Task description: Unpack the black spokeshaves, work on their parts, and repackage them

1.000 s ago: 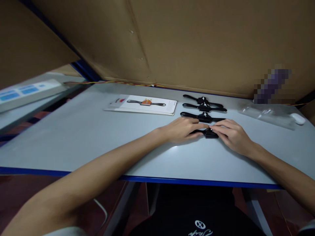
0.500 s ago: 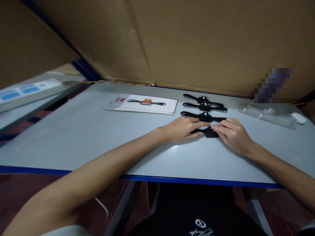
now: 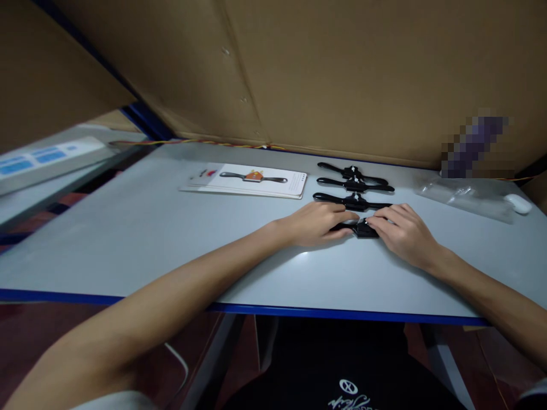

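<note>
A black spokeshave (image 3: pixel 366 229) lies on the table nearest me, between my two hands. My left hand (image 3: pixel 320 223) is closed around its left handle, thumb on the near side and fingers on the far side. On the right, my right hand (image 3: pixel 400 230) pinches at the small screw near the middle of the same spokeshave and covers its right handle. Just beyond my fingers lies another black spokeshave (image 3: pixel 355 202). Two more, a middle spokeshave (image 3: pixel 354 184) and a far spokeshave (image 3: pixel 351 171), sit behind it in a row.
Flat printed cards (image 3: pixel 256 181) with a spokeshave picture lie left of the row. To the right are a clear plastic bag (image 3: pixel 464 196) and a white rounded object (image 3: pixel 518 204). Cardboard walls (image 3: pixel 325 74) stand behind the table (image 3: pixel 149 239); thin wires (image 3: pixel 205 142) run along its back edge.
My left index finger has drawn back slightly from the spokeshave's middle. The right fingers have shifted only a little around the screw. The spokeshaves stay in place.
</note>
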A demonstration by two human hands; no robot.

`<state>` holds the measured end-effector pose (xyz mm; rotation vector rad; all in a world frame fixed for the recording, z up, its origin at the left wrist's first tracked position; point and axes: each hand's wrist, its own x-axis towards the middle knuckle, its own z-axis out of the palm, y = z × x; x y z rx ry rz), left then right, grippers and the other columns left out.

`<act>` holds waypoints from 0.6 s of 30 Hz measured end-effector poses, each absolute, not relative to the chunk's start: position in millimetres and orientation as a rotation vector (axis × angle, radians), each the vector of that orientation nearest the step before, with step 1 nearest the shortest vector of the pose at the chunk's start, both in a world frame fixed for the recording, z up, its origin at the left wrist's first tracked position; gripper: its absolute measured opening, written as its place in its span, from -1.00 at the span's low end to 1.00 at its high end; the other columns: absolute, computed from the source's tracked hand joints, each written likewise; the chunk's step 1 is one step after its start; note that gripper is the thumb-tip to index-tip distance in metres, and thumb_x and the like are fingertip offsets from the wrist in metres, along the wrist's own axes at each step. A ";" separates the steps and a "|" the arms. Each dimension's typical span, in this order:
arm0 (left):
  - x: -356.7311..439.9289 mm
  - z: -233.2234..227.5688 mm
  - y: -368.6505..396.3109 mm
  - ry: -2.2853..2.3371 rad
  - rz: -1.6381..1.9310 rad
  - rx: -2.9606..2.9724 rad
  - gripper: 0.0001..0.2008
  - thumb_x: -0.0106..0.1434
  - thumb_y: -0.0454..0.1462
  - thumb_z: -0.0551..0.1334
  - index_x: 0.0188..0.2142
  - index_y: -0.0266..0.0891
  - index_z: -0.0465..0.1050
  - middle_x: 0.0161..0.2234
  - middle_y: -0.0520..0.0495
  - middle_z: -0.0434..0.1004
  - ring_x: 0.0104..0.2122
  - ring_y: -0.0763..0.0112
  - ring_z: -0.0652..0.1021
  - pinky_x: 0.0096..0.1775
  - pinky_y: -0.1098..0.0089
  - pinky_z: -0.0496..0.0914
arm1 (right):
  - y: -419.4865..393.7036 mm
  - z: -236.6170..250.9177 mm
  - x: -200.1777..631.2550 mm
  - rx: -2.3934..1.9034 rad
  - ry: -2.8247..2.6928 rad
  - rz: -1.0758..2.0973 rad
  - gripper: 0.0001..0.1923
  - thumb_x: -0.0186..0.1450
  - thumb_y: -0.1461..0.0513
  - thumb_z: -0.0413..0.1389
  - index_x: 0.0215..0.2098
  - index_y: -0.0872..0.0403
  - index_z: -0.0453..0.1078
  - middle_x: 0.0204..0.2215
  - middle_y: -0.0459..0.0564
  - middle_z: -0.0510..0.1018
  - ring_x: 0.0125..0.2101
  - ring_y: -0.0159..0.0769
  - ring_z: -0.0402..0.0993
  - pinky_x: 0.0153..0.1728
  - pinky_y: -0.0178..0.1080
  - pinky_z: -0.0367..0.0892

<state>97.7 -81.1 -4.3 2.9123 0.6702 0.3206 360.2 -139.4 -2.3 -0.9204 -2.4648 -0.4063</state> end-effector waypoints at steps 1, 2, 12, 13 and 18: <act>97.6 -4.5 -80.9 0.669 0.319 2.914 -0.49 0.56 -0.06 -0.04 0.24 -0.26 0.48 -0.15 -0.22 0.63 -0.23 0.19 0.61 -0.25 0.25 0.44 | -139.2 -2.2 360.5 -0.936 -2.465 -0.373 -0.70 0.51 0.38 0.03 -0.14 0.04 0.60 -0.26 0.05 0.69 -0.26 -0.18 0.52 -0.20 -0.11 0.34; 97.5 -4.7 -80.8 0.667 0.321 2.917 -0.49 0.56 -0.05 -0.04 0.22 -0.25 0.49 -0.16 -0.21 0.63 -0.24 0.20 0.61 -0.26 0.26 0.43 | -138.9 -2.1 360.8 -0.956 -2.462 -0.325 -0.72 0.53 0.34 0.03 -0.13 0.04 0.61 -0.27 0.05 0.68 -0.27 -0.17 0.51 -0.20 -0.11 0.34; 97.5 -3.6 -81.2 0.670 0.318 2.916 -0.51 0.56 -0.07 -0.02 0.20 -0.25 0.51 -0.18 -0.20 0.61 -0.26 0.22 0.59 -0.28 0.28 0.41 | -136.8 -2.3 361.4 -0.995 -2.418 -0.095 -0.76 0.54 0.25 0.05 -0.12 0.06 0.58 -0.30 0.05 0.64 -0.28 -0.15 0.46 -0.17 -0.09 0.37; 97.6 -3.4 -81.4 0.670 0.312 2.915 -0.51 0.56 -0.07 -0.02 0.21 -0.25 0.51 -0.18 -0.20 0.61 -0.25 0.22 0.59 -0.28 0.28 0.41 | -136.6 -2.3 361.1 -0.993 -2.418 -0.113 -0.77 0.54 0.25 0.05 -0.13 0.07 0.58 -0.30 0.07 0.64 -0.27 -0.14 0.45 -0.17 -0.08 0.37; 97.7 -3.6 -81.9 0.688 0.305 2.916 -0.51 0.55 -0.07 -0.01 0.22 -0.27 0.49 -0.17 -0.20 0.61 -0.25 0.21 0.59 -0.28 0.27 0.42 | -135.2 -3.5 360.5 -1.018 -2.423 -0.171 -0.75 0.53 0.27 0.04 -0.13 0.06 0.59 -0.29 0.09 0.65 -0.25 -0.12 0.45 -0.19 -0.07 0.34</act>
